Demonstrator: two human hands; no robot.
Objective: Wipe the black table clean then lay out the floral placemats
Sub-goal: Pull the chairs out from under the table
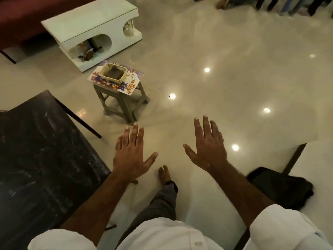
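Observation:
The black table [41,152] fills the left side, its top streaked with pale smears. Floral placemats [126,85] lie stacked on a small grey stool [124,103] beyond the table's far corner. On the mats stands a cream square tub [113,73] with a dark cloth inside. My left hand [130,154] hovers palm down with fingers spread, just right of the table's edge. My right hand [206,145] is held the same way over the floor, holding nothing.
A white low table [93,24] stands at the back left beside a dark red sofa [23,17]. A black chair seat [281,186] sits at my right. My bare foot [164,175] is on the glossy pale floor. People's legs [288,4] show at the top right.

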